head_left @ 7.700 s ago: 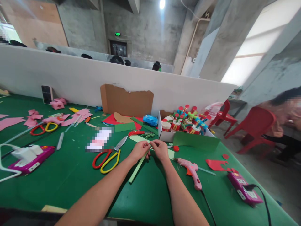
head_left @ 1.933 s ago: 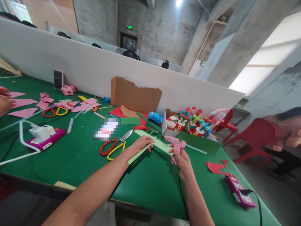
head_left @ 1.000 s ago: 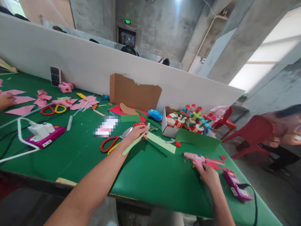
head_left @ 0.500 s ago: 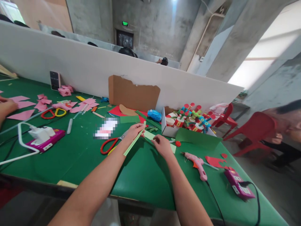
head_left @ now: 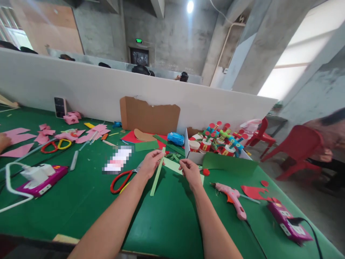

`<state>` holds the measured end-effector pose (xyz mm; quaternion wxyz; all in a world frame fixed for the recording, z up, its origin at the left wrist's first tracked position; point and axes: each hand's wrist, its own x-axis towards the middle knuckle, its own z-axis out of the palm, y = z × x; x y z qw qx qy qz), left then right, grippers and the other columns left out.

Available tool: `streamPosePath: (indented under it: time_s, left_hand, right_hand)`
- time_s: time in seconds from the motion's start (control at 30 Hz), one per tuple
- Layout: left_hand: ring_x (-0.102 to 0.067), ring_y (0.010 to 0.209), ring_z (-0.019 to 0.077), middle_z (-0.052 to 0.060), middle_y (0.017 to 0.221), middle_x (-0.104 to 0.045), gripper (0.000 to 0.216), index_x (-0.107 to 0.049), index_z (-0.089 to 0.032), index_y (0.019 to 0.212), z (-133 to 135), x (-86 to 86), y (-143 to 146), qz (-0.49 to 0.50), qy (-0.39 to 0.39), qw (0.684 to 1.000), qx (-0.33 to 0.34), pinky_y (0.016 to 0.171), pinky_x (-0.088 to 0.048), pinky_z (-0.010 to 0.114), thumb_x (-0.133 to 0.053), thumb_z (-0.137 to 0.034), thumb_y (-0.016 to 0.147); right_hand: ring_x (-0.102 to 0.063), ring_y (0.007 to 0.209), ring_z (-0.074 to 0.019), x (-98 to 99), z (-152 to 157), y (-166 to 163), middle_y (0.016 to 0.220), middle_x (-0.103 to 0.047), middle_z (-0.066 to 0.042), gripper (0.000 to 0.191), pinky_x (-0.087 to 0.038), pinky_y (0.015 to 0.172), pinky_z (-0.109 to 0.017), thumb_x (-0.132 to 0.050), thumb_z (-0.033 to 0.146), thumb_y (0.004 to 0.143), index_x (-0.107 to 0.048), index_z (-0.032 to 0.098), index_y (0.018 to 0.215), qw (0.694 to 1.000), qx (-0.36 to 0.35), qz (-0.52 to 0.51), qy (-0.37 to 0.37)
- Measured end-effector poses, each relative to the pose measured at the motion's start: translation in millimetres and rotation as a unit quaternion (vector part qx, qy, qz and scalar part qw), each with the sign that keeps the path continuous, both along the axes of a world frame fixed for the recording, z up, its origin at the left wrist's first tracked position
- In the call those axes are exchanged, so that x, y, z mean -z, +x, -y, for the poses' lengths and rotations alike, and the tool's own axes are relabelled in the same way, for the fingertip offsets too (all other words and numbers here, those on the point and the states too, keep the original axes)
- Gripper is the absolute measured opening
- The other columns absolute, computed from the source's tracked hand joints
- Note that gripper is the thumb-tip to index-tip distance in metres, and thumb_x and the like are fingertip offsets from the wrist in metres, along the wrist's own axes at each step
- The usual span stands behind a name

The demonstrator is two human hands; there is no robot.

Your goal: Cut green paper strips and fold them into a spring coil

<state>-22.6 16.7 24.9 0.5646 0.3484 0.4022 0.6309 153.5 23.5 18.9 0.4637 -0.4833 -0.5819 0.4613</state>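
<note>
My left hand [head_left: 152, 163] pinches light green paper strips [head_left: 156, 178] that hang at a slant over the table. To its right, my right hand [head_left: 191, 172] is closed at the fingertips on a narrow green paper strip [head_left: 176, 157]. Beneath and between the hands lies a pale green paper piece [head_left: 172, 166]. Red-handled scissors [head_left: 121, 181] lie beside my left wrist, their blades partly hidden by that hand. Small striped green paper coils [head_left: 172, 155] rest just beyond my fingers. To the right of my right hand is a pink glue gun [head_left: 231, 197].
A white box [head_left: 186, 144] holds red cups and colourful paper figures. A blue object [head_left: 176, 138] lies beside it. Purple power strips [head_left: 44, 183] sit left and right, with cords. Pink paper pieces [head_left: 20, 149] lie at left, near another person's hand [head_left: 4, 141]. A white partition [head_left: 94, 93] stands behind.
The view has tilted up slightly. The light green strips have swung from along my left forearm to a steeper hang between my hands. My right hand has moved slightly away from the left.
</note>
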Motion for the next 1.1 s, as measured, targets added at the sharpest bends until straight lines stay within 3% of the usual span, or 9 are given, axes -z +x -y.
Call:
streamPosePath:
  time_s: [0.13,0.3,0.37,0.5,0.67,0.77,0.93,1.1]
  left_hand:
    - [-0.057,0.057,0.0086,0.001,0.068,-0.064,0.032,-0.062,-0.014,0.068,4,-1.7,2,0.038,0.014,0.999,0.019,0.056,-0.046,0.020,-0.081,-0.037,0.057]
    - [-0.059,0.060,0.0088,0.007,0.088,-0.069,0.030,-0.065,-0.013,0.073,7,-2.3,2,0.019,-0.003,0.998,0.054,0.057,-0.046,0.020,-0.080,-0.036,0.061]
    - [-0.059,0.060,0.0090,0.006,0.086,-0.069,0.031,-0.065,-0.013,0.074,8,-2.1,2,0.009,-0.004,0.998,0.055,0.057,-0.046,0.021,-0.080,-0.037,0.061]
    - [-0.055,0.053,0.0083,0.001,0.063,-0.061,0.033,-0.065,-0.013,0.073,8,-2.4,4,-0.017,-0.015,0.998,0.067,0.052,-0.043,0.019,-0.078,-0.041,0.062]
    - [-0.050,0.047,0.0054,0.000,0.065,-0.061,0.038,-0.060,-0.013,0.069,9,-5.0,8,-0.020,-0.062,0.996,0.061,0.045,-0.042,0.019,-0.083,-0.039,0.054]
    - [-0.050,0.044,0.0062,-0.001,0.059,-0.059,0.039,-0.058,-0.014,0.070,10,-6.9,11,-0.039,-0.075,0.994,0.063,0.043,-0.041,0.019,-0.082,-0.039,0.054]
    - [-0.050,0.040,0.0066,-0.003,0.056,-0.058,0.039,-0.057,-0.014,0.070,13,-8.0,19,-0.104,-0.063,0.991,0.056,0.040,-0.040,0.019,-0.081,-0.041,0.056]
    - [-0.052,0.040,0.0075,-0.003,0.055,-0.059,0.037,-0.056,-0.014,0.073,13,-4.4,22,-0.136,-0.043,0.988,0.051,0.040,-0.041,0.018,-0.077,-0.042,0.061]
  right_hand:
    - [-0.043,0.044,-0.0107,-8.1,5,-2,0.054,-0.057,0.002,0.024,-0.036,0.046,-0.024,-0.059,0.043,0.072,-0.062,0.019,0.073,0.999,0.013,0.019,0.040]
    - [-0.053,0.064,-0.0160,-7.7,8,-5,0.065,-0.060,-0.002,0.016,-0.042,0.064,-0.028,-0.051,0.033,0.074,-0.059,0.020,0.067,0.980,0.041,0.100,0.167]
    - [-0.053,0.063,-0.0160,-7.7,9,-6,0.064,-0.059,-0.001,0.016,-0.042,0.065,-0.028,-0.049,0.031,0.075,-0.058,0.020,0.067,0.981,0.036,0.102,0.159]
    - [-0.053,0.062,-0.0155,-9.5,9,-7,0.063,-0.060,-0.001,0.019,-0.041,0.063,-0.027,-0.055,0.037,0.074,-0.058,0.019,0.067,0.993,0.046,0.048,0.097]
    - [-0.050,0.059,-0.0146,-10.7,6,-3,0.060,-0.058,0.000,0.028,-0.040,0.057,-0.026,-0.062,0.046,0.070,-0.066,0.018,0.070,0.997,0.048,-0.008,0.058]
    - [-0.052,0.058,-0.0158,-12.0,6,1,0.057,-0.058,0.000,0.029,-0.042,0.058,-0.027,-0.056,0.044,0.077,-0.070,0.020,0.075,0.994,0.043,0.035,0.091]
    - [-0.062,0.078,-0.0198,-17.1,8,5,0.082,-0.070,-0.007,0.022,-0.046,0.075,-0.029,-0.051,0.026,0.079,-0.072,0.021,0.077,0.965,0.025,0.162,0.204]
    - [-0.058,0.063,-0.0161,-19.4,10,5,0.066,-0.065,-0.001,0.024,-0.043,0.064,-0.025,-0.046,0.029,0.083,-0.068,0.022,0.082,0.967,-0.006,0.185,0.176]
